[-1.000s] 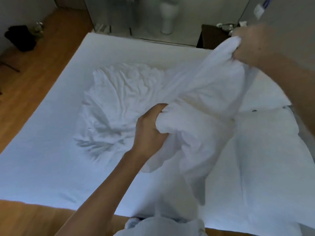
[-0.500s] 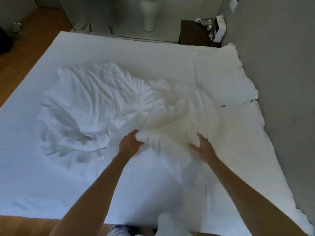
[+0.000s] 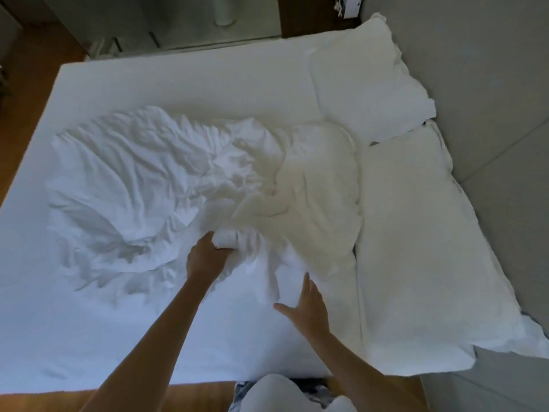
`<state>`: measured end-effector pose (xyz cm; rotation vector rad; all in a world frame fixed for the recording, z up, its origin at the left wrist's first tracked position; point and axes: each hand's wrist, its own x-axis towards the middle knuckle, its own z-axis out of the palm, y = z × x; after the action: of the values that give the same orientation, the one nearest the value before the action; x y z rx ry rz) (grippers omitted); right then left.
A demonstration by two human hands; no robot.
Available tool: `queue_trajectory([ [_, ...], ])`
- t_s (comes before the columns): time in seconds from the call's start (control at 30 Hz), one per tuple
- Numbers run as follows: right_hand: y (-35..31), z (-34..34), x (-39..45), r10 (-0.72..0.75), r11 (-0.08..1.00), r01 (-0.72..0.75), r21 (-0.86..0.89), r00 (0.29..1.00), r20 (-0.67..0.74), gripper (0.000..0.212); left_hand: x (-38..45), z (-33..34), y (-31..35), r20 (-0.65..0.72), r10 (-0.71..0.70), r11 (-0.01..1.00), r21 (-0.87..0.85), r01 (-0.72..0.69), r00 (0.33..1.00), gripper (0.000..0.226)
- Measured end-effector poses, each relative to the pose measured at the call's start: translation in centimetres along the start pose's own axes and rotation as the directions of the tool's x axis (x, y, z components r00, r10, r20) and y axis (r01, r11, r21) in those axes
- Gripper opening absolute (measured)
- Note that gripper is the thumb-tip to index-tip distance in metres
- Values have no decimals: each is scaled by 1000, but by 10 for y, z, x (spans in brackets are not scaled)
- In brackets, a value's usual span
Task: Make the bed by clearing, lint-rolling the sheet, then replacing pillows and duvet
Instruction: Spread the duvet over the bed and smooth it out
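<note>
Head view: left hand (image 3: pixel 208 257) clenched on a bunched fold of the duvet (image 3: pixel 184 185), which lies crumpled mid-frame on the sheet (image 3: pixel 59 322). Right hand (image 3: pixel 306 307) released, fingers spread, lower centre. Two pillows (image 3: pixel 416 233) along the right edge.

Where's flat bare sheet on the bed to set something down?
Free: the sheet strip between the far bed edge and the crumpled duvet, and the near-left patch beside the left hand. Crowded: centre, under the duvet; right side, taken by two pillows, with the right hand open nearby.
</note>
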<state>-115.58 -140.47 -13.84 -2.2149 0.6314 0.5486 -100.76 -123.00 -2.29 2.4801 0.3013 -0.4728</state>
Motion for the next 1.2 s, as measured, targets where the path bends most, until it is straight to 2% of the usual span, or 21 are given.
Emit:
queue_trajectory([
  [0.1, -44, 21, 4, -53, 992, 63, 107, 994, -94, 121, -6, -10, 13, 14, 20, 1000, -5, -20, 1000, 43],
  [0.17, -71, 35, 11, -52, 980, 88, 177, 979, -199, 115, -9, -18, 21, 29, 35, 999, -39, -34, 999, 53],
  [0.23, -88, 43, 26, -5, 967, 97, 234, 932, -363, 93, -10, -30, 26, 26, 54, 996, -74, -52, 998, 56],
  [0.3, -94, 39, 47, 24, 961, 125, 245, 850, -526, 59, -7, -44, 25, 23, 64, 992, -109, -62, 998, 58],
  [0.37, -90, 27, 65, 5, 953, 180, 244, 795, -607, 32, -2, -61, 22, 23, 73, 984, -164, -68, 997, 57],
  [0.4, -89, 20, 69, -8, 940, 216, 265, 788, -615, 27, 1, -69, 22, 27, 69, 978, -200, -62, 997, 55],
  [0.53, -83, -11, 63, -70, 873, 352, 338, 776, -627, 41, 13, -88, 29, 66, 86, 958, -278, -64, 994, 54],
  [0.6, -75, -24, 58, -52, 891, 339, 304, 739, -672, 40, 16, -91, 37, 102, 115, 959, -269, -84, 988, 62],
  [0.7, -61, -36, 51, -33, 928, 268, 260, 752, -658, 32, 16, -87, 46, 141, 180, 961, -235, -144, 974, 76],
  [0.77, -58, -34, 45, -92, 948, 266, 172, 751, -654, 30, 15, -82, 51, 157, 189, 963, -222, -152, 969, 78],
  [0.8, -58, -29, 41, -160, 952, 292, 95, 737, -657, 40, 14, -79, 52, 166, 178, 965, -222, -139, 970, 77],
  [0.9, -67, -23, 37, -306, 935, 346, -77, 678, -668, 96, 6, -68, 46, 246, 150, 971, -221, -95, 958, 83],
  [0.97, -78, -31, 50, -322, 937, 325, -129, 659, -680, 104, -2, -61, 39, 311, 153, 970, -227, -83, 938, 85],
  [1.0, -83, -36, 58, -327, 932, 346, -109, 673, -663, 101, -6, -59, 37, 332, 160, 970, -226, -86, 930, 80],
  [1.03, -90, -42, 64, -324, 923, 382, -38, 720, -613, 94, -9, -58, 38, 339, 165, 970, -224, -91, 926, 70],
  [1.1, -108, -55, 70, -307, 896, 423, 136, 810, -499, 66, -10, -58, 40, 294, 164, 965, -246, -91, 942, 33],
  [1.13, -117, -64, 70, -318, 882, 443, 162, 812, -490, 50, -10, -61, 43, 264, 172, 963, -250, -105, 949, 21],
  [1.2, -134, -94, 66, -427, 851, 523, 44, 738, -522, 31, -8, -75, 54, 220, 211, 953, -261, -151, 952, 19],
])
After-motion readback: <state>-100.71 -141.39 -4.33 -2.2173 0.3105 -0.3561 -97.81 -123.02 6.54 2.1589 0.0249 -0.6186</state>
